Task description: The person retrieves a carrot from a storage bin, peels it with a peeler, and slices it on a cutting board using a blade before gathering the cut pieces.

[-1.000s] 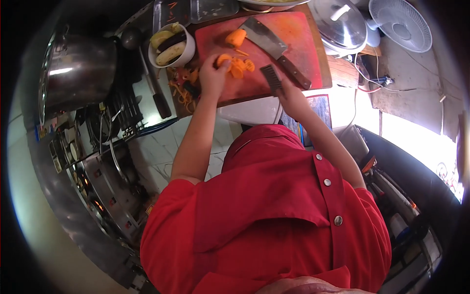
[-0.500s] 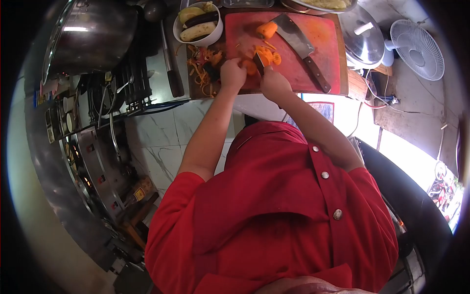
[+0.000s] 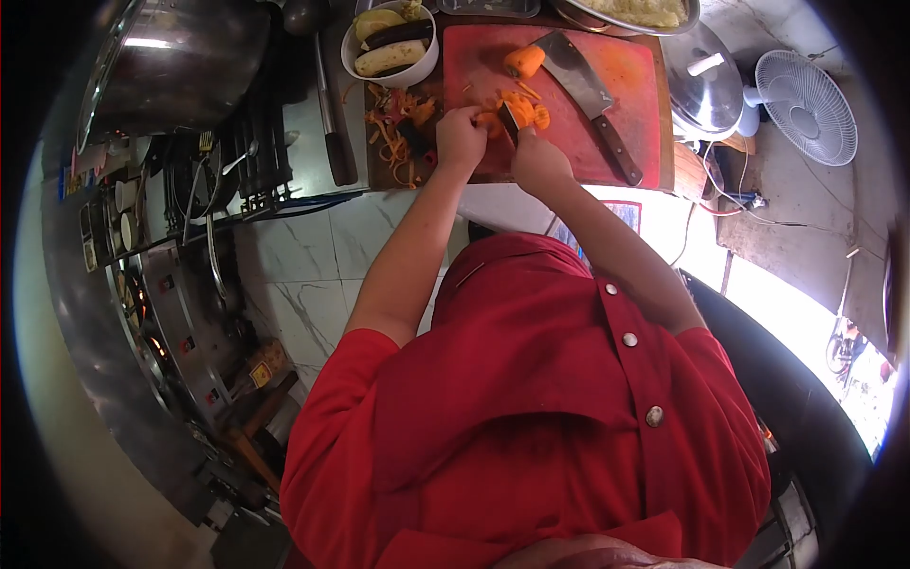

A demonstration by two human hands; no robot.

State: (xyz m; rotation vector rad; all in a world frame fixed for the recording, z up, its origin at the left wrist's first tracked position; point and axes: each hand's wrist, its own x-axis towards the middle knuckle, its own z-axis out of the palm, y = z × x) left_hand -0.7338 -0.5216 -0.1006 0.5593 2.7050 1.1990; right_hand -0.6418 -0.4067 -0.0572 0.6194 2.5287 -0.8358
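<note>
On the red cutting board [image 3: 588, 161], my left hand [image 3: 461, 140] has its fingers closed on a carrot piece [image 3: 489, 123]. Beside it, my right hand [image 3: 540, 165] grips a small crinkle cutter [image 3: 510, 123], its blade upright against the carrot. Several cut carrot slices [image 3: 523, 106] lie just beyond the blade. Farther back is a larger carrot chunk [image 3: 524, 62], touching the blade of a cleaver [image 3: 580, 81] with a brown handle. Peelings [image 3: 391, 133] are heaped at the board's left.
A white bowl [image 3: 396, 72] of vegetables stands back left, near a long-handled ladle [image 3: 327, 114] and a large pot [image 3: 180, 71]. At the right are a lidded pot [image 3: 700, 81] and a fan [image 3: 806, 107]. A tray of pale food [image 3: 645, 11] is at the back.
My right hand has brought the crinkle cutter left and down to the carrot, and my left hand has come away from the slices to hold that piece. The camera view has shifted.
</note>
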